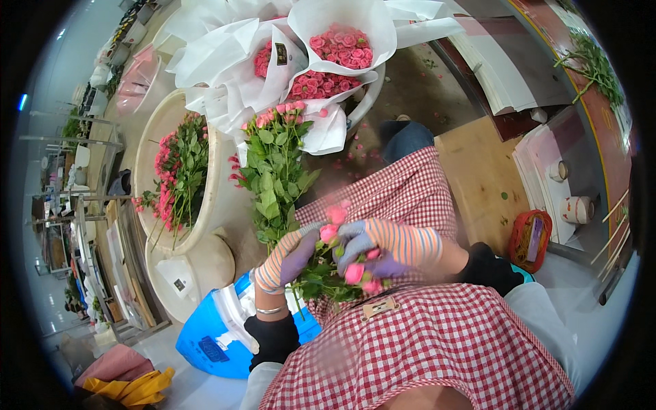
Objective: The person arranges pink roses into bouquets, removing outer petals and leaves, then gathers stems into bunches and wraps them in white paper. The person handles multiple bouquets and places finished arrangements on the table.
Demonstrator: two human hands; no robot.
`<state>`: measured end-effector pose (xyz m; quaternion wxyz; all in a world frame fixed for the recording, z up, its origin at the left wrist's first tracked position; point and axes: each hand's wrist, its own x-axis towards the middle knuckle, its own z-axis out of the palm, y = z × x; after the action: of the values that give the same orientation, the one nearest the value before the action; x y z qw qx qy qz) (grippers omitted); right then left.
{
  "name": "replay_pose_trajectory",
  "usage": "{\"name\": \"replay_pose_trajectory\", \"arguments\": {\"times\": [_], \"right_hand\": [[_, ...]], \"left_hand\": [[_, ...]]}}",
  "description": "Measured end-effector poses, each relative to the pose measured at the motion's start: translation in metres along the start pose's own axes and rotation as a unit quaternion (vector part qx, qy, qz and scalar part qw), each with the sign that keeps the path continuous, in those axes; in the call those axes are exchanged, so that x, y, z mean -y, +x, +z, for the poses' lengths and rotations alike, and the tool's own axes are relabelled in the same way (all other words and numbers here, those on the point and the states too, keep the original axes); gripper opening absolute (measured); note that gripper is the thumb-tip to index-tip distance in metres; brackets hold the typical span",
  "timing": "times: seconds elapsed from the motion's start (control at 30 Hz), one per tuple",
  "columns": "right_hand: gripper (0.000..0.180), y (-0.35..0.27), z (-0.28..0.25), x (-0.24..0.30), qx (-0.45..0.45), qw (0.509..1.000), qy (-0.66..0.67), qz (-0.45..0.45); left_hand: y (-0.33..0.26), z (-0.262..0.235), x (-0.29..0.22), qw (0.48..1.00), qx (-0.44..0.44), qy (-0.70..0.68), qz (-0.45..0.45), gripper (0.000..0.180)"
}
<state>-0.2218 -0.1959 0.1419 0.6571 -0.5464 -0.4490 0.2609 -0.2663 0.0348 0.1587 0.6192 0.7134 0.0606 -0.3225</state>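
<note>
Both my hands wear striped knit gloves with purple-coated fingers. In front of my checked apron, my left hand [295,258] is closed round the leafy stems of some pink roses [354,273]. My right hand [380,247] has its fingers curled in among the blooms, at a pink rose [329,234] near its fingertips; the exact grip is partly hidden. Several blooms stick out below and above the right hand. Just beyond my left hand lies a long bunch of pink roses [273,174], leaves toward me and blooms pointing away.
A large cream tub [214,171] on the left holds more pink roses [179,164]. White paper-wrapped rose bouquets [342,48] stand at the top. A blue bag [215,335] sits by my left forearm. To the right are a wooden board [478,181], a red basket [530,239] and cut stems [593,61].
</note>
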Motion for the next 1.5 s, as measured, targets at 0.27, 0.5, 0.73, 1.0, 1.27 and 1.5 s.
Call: {"name": "replay_pose_trajectory", "arguments": {"times": [0.27, 0.5, 0.73, 1.0, 1.27, 1.5], "right_hand": [[0.03, -0.012, -0.04, -0.015, -0.406, 0.904, 0.071, 0.116], [0.029, -0.004, -0.006, 0.046, -0.156, 0.98, 0.079, 0.096], [0.024, 0.018, 0.029, -0.003, -0.327, 0.896, 0.202, 0.221], [0.024, 0.014, 0.026, -0.008, -0.358, 0.861, 0.278, 0.232], [0.023, 0.016, 0.026, 0.004, -0.304, 0.87, 0.308, 0.235], [0.02, 0.013, 0.027, -0.006, -0.313, 0.894, 0.252, 0.197]], "left_hand": [[0.014, 0.017, 0.014, 0.944, -0.213, -0.23, 0.105, 0.021], [0.03, 0.037, 0.01, 0.894, -0.36, -0.159, 0.214, 0.016], [0.029, 0.072, -0.002, 0.871, -0.416, -0.058, 0.256, 0.021], [0.032, 0.073, 0.011, 0.878, -0.392, -0.018, 0.272, 0.023], [0.031, 0.062, 0.005, 0.89, -0.351, 0.018, 0.291, 0.013], [0.02, 0.059, -0.007, 0.896, -0.312, 0.077, 0.306, 0.022]]}}
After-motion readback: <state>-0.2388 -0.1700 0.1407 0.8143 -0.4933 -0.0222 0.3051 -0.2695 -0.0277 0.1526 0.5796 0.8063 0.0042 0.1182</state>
